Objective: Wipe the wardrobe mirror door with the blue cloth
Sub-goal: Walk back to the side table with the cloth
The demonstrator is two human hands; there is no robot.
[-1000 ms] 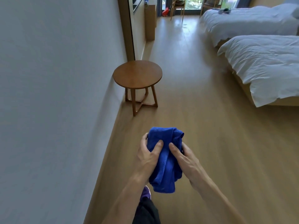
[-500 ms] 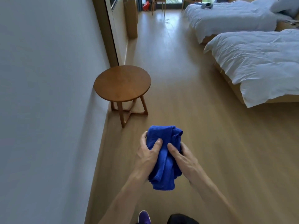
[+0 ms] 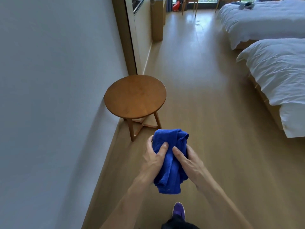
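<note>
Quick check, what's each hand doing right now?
Left hand: closed on the blue cloth, thumb pressed into its front.
Right hand: closed on the same cloth from the other side.

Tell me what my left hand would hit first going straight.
Likely nothing close: the left hand, gripping the blue terry cloth, aims just right of the round wooden side table, over wooden floor.

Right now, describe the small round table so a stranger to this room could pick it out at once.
Follow the grey wall on the left to the wooden frame. The round table stands against that wall just before it, beyond the blue cloth. It alone has a round, reddish-brown top.
</note>
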